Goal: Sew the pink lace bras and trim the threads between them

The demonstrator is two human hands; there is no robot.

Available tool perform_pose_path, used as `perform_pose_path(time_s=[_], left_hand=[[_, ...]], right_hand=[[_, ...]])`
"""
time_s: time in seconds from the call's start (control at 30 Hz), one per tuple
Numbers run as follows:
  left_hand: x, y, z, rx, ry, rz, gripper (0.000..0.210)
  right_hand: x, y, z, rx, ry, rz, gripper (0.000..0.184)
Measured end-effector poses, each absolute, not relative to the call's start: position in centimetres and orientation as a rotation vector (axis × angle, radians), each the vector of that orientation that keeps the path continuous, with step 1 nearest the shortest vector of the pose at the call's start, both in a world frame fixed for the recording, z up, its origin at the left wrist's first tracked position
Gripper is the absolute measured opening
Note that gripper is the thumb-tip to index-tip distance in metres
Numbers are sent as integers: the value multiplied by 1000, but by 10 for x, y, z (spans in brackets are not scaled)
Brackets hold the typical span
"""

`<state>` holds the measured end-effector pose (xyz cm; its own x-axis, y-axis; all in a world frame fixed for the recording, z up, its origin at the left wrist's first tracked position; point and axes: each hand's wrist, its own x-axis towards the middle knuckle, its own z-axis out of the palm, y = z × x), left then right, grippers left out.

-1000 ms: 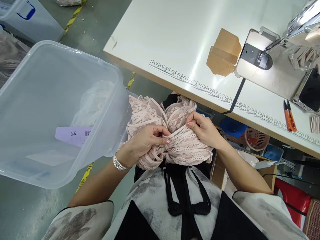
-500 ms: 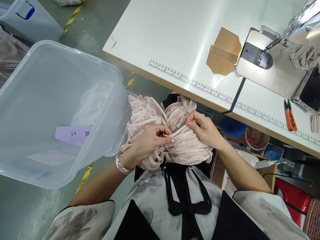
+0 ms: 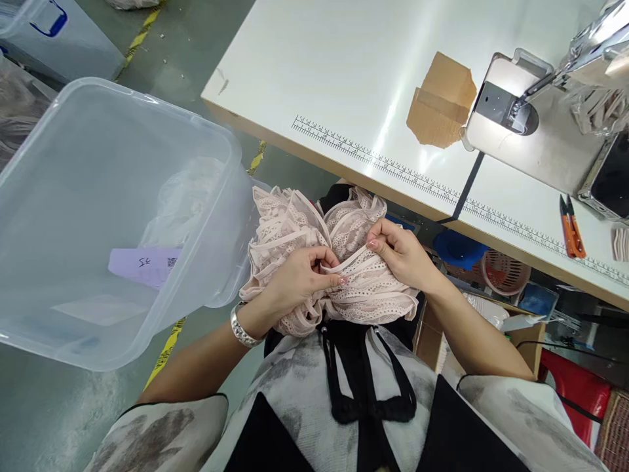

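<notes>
My left fingers (image 3: 328, 282) have edged along the pale trim (image 3: 354, 258) toward my right fingers (image 3: 381, 246), which pinch it at the same spot; whether the left ones grip too, I can't tell. The lace bundle (image 3: 373, 288) lies unmoved on my lap (image 3: 335, 196), below the table (image 3: 304, 72), so I judge only the held stretch is being worked.

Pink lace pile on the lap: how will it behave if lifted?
The pink lace pile is probably floppy: it lies in soft, bunched folds. Likely light for its bulk, as it's full of holes. It may snag on itself, with narrow trim among the layers.
</notes>
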<state>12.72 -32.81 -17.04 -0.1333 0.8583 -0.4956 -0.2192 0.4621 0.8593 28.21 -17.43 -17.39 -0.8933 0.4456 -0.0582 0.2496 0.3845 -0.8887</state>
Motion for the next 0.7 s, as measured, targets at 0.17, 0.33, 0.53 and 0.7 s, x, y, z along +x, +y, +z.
perform_pose_path(time_s=[0.17, 0.33, 0.53, 0.7], left_hand=[[127, -327, -169, 584, 1351, 1044, 24], [128, -327, -171, 624, 1393, 1116, 24], [129, -328, -171, 584, 1317, 1097, 23], [130, -329, -170, 619, 1394, 1061, 24]], right_hand=[[283, -175, -172, -629, -2448, 1515, 22], [283, -178, -168, -611, -2468, 1479, 21], [283, -180, -164, -604, -2480, 1396, 20], [284, -179, -163, -614, -2501, 1366, 20]])
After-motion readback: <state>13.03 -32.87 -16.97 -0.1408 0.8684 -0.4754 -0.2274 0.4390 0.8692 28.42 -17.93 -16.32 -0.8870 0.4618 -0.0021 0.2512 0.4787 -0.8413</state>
